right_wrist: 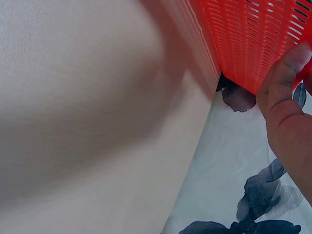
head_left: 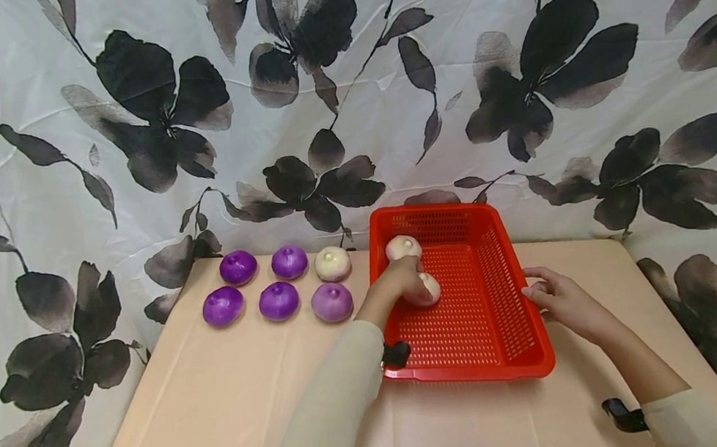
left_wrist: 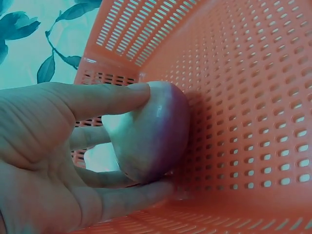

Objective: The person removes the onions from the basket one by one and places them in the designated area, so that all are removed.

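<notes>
Inside the red plastic basket (head_left: 482,290), my left hand (head_left: 404,283) grips a white and purple turnip (left_wrist: 163,131) between thumb and fingers. The turnip is near the basket's left side, close to its perforated floor. Just beyond it lies a second pale turnip (head_left: 403,247), also in the basket. My right hand (head_left: 563,302) holds the basket's right rim, the thumb (right_wrist: 292,58) against the outer wall and the other fingers partly hidden.
Left of the basket, several turnips stand in two rows on the table (head_left: 221,416): purple-topped ones such as this turnip (head_left: 223,307), and one whitish turnip (head_left: 333,264). A floral cloth (head_left: 432,171) hangs behind the table's back edge.
</notes>
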A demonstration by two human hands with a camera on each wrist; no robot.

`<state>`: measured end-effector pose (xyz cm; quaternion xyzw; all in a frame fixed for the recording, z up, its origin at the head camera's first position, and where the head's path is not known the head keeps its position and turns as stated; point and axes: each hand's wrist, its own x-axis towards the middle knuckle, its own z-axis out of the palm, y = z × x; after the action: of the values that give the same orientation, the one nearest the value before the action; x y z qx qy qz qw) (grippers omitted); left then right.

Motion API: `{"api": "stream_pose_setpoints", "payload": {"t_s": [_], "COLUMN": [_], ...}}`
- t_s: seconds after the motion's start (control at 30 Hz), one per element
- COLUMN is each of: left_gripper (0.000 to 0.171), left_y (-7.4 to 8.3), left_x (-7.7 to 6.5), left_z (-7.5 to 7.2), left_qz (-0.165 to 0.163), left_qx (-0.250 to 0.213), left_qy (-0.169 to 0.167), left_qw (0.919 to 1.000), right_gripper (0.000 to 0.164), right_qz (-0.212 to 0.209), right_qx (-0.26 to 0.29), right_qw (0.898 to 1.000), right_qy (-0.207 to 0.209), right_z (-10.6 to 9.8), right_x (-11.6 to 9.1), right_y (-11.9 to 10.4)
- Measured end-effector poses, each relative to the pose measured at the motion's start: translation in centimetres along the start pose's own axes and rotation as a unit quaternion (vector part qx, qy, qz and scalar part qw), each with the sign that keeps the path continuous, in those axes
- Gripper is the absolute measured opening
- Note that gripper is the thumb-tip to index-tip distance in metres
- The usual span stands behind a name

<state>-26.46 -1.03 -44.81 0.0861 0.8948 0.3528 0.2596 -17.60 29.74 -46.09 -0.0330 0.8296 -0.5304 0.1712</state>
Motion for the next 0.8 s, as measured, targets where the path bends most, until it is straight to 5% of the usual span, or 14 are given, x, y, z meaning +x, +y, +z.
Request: {"api": "stream_pose_setpoints", "payload": {"t_s": [0.43,0.8], "left_gripper": [0.044,0.052], "left_y": [0.4,0.9], "left_x": [-1.1,-2.2], "left_z": [-0.5,-3.0], "left_qz": [0.03,0.134], "left_qx": [-0.019,0.007], "left_qy": [0.017,0.073], "left_qw": [0.9992,0.9883], "right_gripper": [0.058,0.059], "right_qz": [-0.003,-0.005], "right_qx": [0.008,0.0], "right_qw": [1.0,1.0], "right_qy": [-0.001,-0.004], "right_z": [0.1,-0.2], "right_x": [0.0,0.1], "right_y": [-0.1,-0.1]}}
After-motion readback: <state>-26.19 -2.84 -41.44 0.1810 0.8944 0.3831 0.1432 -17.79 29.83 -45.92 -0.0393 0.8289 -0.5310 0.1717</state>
